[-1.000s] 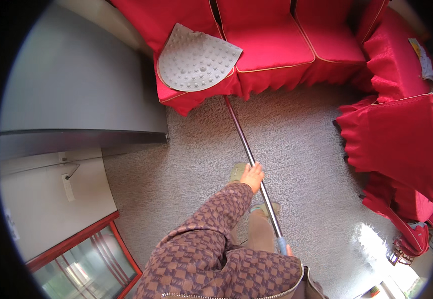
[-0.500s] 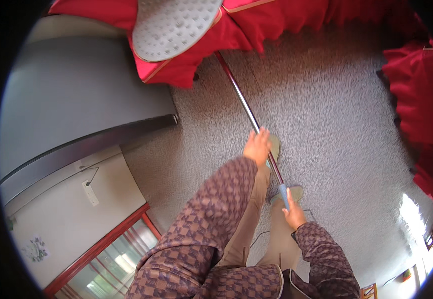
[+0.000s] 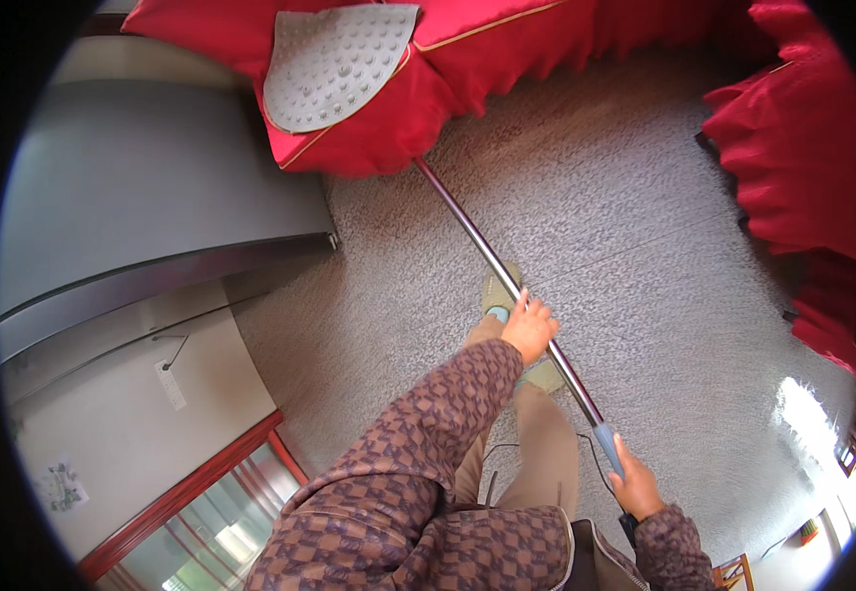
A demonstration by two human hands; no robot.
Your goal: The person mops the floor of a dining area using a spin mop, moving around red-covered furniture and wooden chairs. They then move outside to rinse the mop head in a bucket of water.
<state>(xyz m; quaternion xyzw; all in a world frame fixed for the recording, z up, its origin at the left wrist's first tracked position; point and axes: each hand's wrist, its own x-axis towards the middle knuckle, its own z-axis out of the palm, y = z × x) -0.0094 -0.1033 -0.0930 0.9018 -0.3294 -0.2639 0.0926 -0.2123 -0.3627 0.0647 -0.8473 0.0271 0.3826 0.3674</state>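
A long, shiny metal pole with a blue-grey grip slants across the view. Its far end goes out of sight beneath a red fabric cover, so whatever is fixed there is hidden. Partway along the shaft, my left hand is closed around the metal. Lower down and to the right, my right hand holds the blue-grey grip. Both sleeves are brown and checked.
The red frilled cover bears a grey studded mat. More red cloth hangs at right. A dark grey cabinet stands at left, above a red-framed glass panel. My slippered feet are on patterned grey flooring.
Both hands have moved down and to the right with the pole, drawing it back from the red cover. My feet have shifted left in the view.
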